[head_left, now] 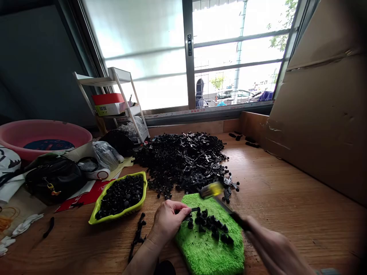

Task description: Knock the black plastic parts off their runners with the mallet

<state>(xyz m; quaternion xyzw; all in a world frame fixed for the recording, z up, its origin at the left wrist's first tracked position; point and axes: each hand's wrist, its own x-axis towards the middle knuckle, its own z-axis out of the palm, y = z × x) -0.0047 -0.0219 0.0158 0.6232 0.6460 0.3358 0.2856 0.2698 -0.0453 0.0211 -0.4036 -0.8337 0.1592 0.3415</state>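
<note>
On the green microfiber pad (pixel 209 248), your left hand (pixel 168 221) pinches a black plastic clip (pixel 195 210); your right hand (pixel 272 248) clenches a raised yellow-headed hammer (pixel 211 190).

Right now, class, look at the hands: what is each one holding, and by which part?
The right hand grips a yellow-headed mallet by its dark handle. The left hand pinches a small black plastic piece at one end, between its fingertips.

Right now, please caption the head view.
Left hand pinches a black plastic clip; right hand holds a yellow-headed mallet.
</note>
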